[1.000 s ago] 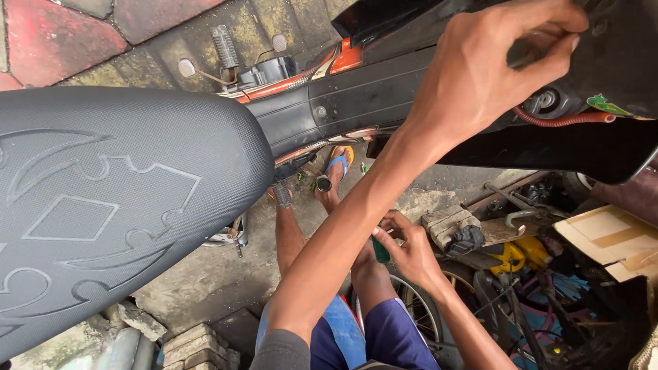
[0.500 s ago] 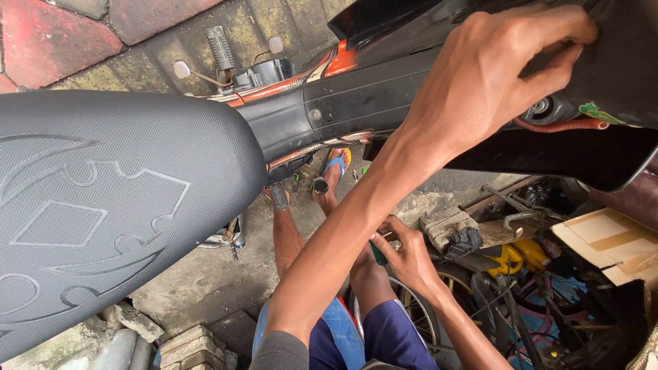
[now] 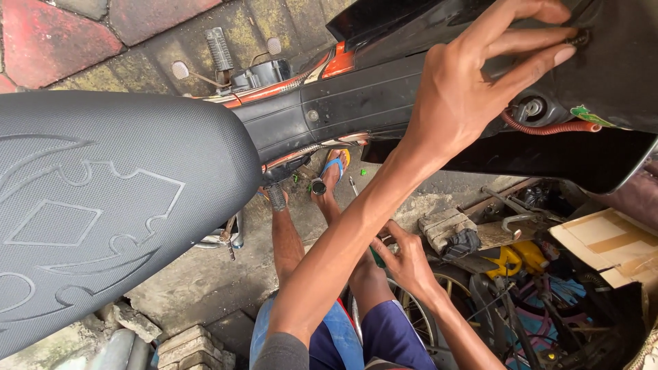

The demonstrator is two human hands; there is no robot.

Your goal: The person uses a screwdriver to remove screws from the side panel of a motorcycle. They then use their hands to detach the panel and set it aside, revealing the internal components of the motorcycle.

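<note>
My left hand (image 3: 473, 89) reaches up to the black underside panel (image 3: 617, 82) of a motorcycle. Its thumb and two fingertips pinch a small dark screw (image 3: 580, 38) set in that panel. My right hand (image 3: 406, 262) rests low by my knee, above a spoked wheel (image 3: 411, 301). Its fingers are loosely spread. A small green thing (image 3: 375, 256) shows under the fingertips; I cannot tell whether the hand grips it. The textured black seat (image 3: 103, 205) fills the left of the view.
A red corrugated hose (image 3: 548, 127) runs under the panel beside a round fitting (image 3: 531, 108). My feet in blue sandals (image 3: 334, 168) stand on the concrete. At right lie a yellow tool (image 3: 510, 260), metal parts, cardboard (image 3: 610, 243) and tangled cables. A footpeg (image 3: 221, 49) sticks out at the top.
My left hand has uncurled from the panel edge and now has its fingertips on the screw. The right hand has stayed by my knee. The view has shifted slightly.
</note>
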